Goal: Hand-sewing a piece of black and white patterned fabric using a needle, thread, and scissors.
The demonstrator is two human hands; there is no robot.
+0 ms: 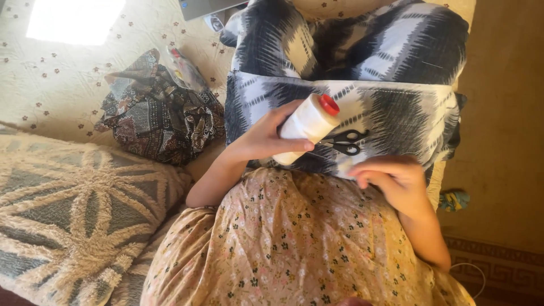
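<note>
a large spool of white thread [309, 129] with a red cap is held in the left hand [266, 136], and it is tilted, with the cap pointing up and to the right. the fingers of this hand are wrapped around the lower part of the spool. the spool is above a folded black-and-white patterned fabric [396, 113], which is spread over the lap. a pair of black scissors [345, 141] is lying on this fabric, just beside the spool. the right hand [394, 177] is curled narrow near the scissors, with the fingertips pinched together; whether a thread is held there cannot be told. a floral dress [294, 243] is seen below the hands. at the left, a dark patterned cloth bundle [158, 122] is placed on a cream bedspread [56, 85], and a tufted cushion [79, 215] is near it.
</note>
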